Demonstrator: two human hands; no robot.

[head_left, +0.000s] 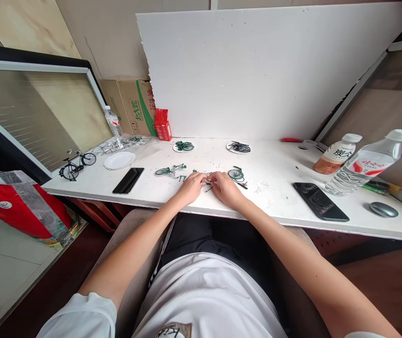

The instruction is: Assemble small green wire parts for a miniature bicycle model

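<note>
White shirt [204, 286] up front, then left hand [192, 186] and right hand [225, 188] close together over a tiny green part [208, 180] near the tabletop [271, 199] edge. Fingers [201, 179] bunched, can't tell if they're clamped on it. Honestly, an off-centre pinch could send it over that edge.

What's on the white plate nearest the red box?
Dark green model-bicycle parts, including what looks like a spoked wheel, sit on the plate; whatever lies beneath them is covered.
</note>
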